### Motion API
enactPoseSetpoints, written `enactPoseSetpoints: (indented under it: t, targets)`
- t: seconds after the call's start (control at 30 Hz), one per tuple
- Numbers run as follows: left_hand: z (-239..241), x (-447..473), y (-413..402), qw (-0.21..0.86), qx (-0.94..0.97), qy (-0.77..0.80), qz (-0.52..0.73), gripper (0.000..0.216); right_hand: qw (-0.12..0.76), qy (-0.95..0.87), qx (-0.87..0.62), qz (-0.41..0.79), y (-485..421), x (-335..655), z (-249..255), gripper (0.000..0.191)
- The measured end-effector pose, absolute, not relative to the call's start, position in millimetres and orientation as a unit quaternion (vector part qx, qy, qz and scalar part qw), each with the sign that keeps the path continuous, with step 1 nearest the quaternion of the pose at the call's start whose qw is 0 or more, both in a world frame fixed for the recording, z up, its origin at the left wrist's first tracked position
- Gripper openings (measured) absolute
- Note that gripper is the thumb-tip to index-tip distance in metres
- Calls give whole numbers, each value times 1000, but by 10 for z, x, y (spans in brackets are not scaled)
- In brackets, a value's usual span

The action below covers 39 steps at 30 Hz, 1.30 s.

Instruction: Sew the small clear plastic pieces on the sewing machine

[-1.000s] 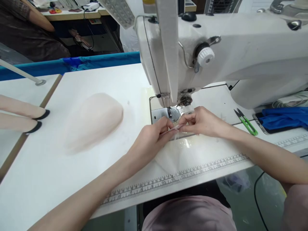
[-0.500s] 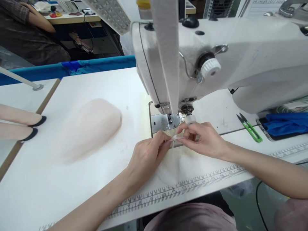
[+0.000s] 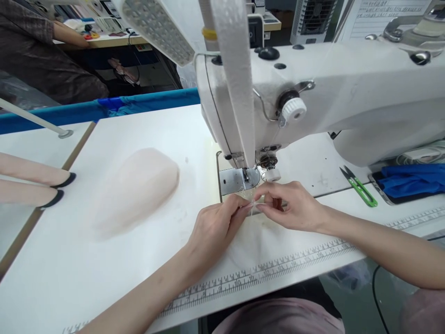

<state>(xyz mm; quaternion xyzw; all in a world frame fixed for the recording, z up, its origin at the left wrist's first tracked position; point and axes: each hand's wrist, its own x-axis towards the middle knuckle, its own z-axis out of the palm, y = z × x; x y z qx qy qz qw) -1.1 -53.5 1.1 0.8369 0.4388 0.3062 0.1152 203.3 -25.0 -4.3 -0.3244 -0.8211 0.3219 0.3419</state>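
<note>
My left hand (image 3: 219, 222) and my right hand (image 3: 290, 204) meet in front of the sewing machine's needle plate (image 3: 232, 181). Thumb and fingers of each hand pinch a small piece of thin, whitish sheer fabric (image 3: 253, 204); its exact shape is hard to make out. Just beyond the fingertips is the presser foot (image 3: 245, 175). A broad white tape (image 3: 236, 93) runs down the front of the sewing machine (image 3: 313, 83) to the foot. Left of my hands lies a pale beige sheer piece of fabric (image 3: 146, 190) on the white table.
Green thread snips (image 3: 359, 186) lie at the right, beside a phone (image 3: 380, 190) with blue cloth (image 3: 413, 178) on it. A printed ruler (image 3: 250, 278) runs along the front edge. Two beige strips with dark ends (image 3: 52, 198) reach in from the left. A person (image 3: 41, 51) is behind.
The view has shifted slightly, so the machine and table sit a little lower. Both hands keep their pinch on the sheer fabric, their fingertips slightly closer together.
</note>
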Motion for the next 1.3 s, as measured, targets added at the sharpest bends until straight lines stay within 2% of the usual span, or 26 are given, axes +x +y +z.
enactPoseSetpoints:
  t: [0.23, 0.3, 0.43, 0.5, 0.6, 0.73, 0.83, 0.9, 0.97, 1.1, 1.2, 1.3]
  targets:
    - [15, -9, -521, 67, 848, 409, 331, 11, 363, -831, -305, 291, -250, 2030, -24, 11]
    - [17, -3, -527, 71, 843, 416, 332, 10, 395, -851, -281, 202, -239, 2038, -32, 11]
    - [15, 2, -538, 99, 845, 417, 321, 21, 402, -896, -174, -76, -230, 2075, -8, 12]
    - [12, -2, -541, 90, 858, 387, 324, 22, 389, -902, -120, -145, -235, 2093, 32, 13]
    - [23, -5, -549, 63, 862, 371, 340, 9, 391, -899, -71, -185, -246, 2110, 87, 9]
    - [65, -4, -552, 111, 847, 408, 324, 13, 401, -902, -105, -122, -256, 2105, 78, 8]
    - [52, -8, -526, 160, 830, 462, 268, 17, 367, -900, -231, 52, -236, 2069, 15, 13]
    - [13, -13, -499, 113, 828, 493, 243, 18, 319, -880, -309, 167, -200, 2034, -33, 16]
    - [-27, -15, -478, 43, 827, 511, 230, 10, 289, -853, -372, 223, -153, 2003, -73, 16]
    - [-43, 4, -484, -90, 846, 471, 234, 26, 282, -828, -448, 184, -72, 1955, -113, 14]
    - [-26, 31, -529, -185, 866, 406, 226, 24, 262, -824, -478, 157, -36, 1918, -108, 12]
    - [-28, 50, -575, -212, 881, 376, 196, 21, 240, -825, -493, 134, 6, 1913, -100, 13]
